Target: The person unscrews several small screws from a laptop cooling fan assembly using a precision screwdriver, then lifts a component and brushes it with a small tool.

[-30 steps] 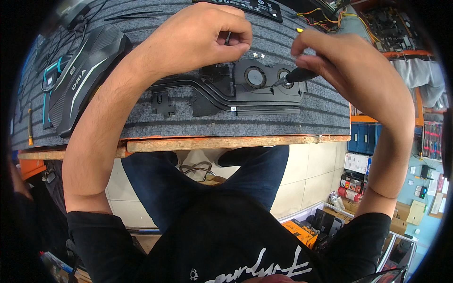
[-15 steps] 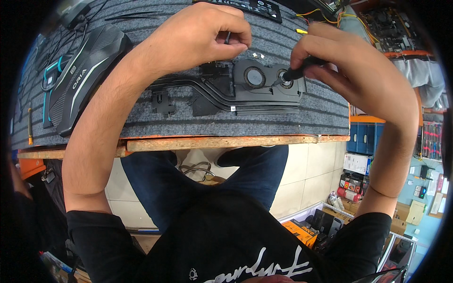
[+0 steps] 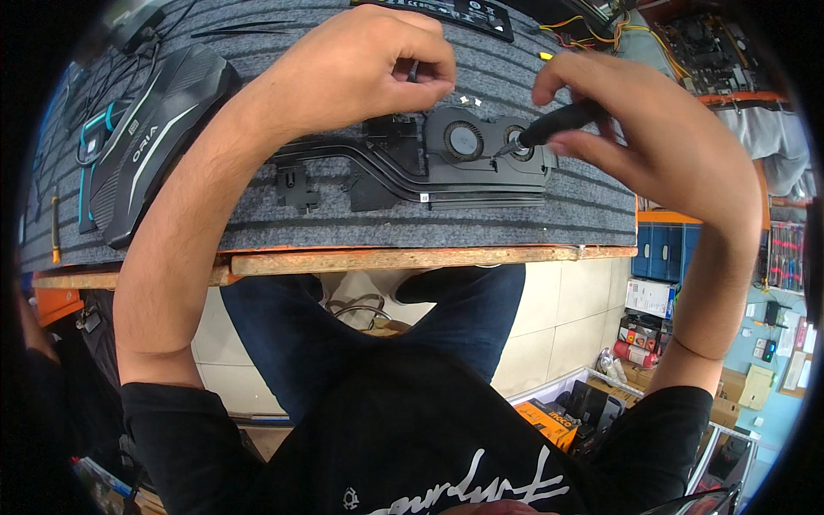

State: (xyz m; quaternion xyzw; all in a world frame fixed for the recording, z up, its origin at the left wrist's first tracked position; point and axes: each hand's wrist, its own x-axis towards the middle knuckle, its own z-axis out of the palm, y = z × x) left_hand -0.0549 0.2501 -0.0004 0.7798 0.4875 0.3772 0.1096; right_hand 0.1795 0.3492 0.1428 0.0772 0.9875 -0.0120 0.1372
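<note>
A dark laptop cooling assembly (image 3: 485, 184) lies on the grey striped mat, with two round fans and black heat pipes running off to the left. My right hand (image 3: 635, 120) holds a black-handled screwdriver (image 3: 549, 127) whose tip points down at the assembly between the fans. Its index finger is lifted off the handle. Beyond the heat pipes, my left hand (image 3: 395, 64) is closed in a pinch above the mat. Something small and dark shows between its fingers, too little to name. Two small whitish pieces (image 3: 469, 101) lie just behind the fans.
At the left, a black case with grey trim (image 3: 167, 142) stands beside a teal-edged object (image 3: 90, 154). A yellow-handled tool (image 3: 56, 230) lies near the table's left end. A black battery pack (image 3: 472, 17) lies at the back, with coloured wires (image 3: 592, 39) to its right.
My right index finger has opened away from the screwdriver handle, and more of the handle shows. The tip stays over the assembly. My left hand has hardly moved.
</note>
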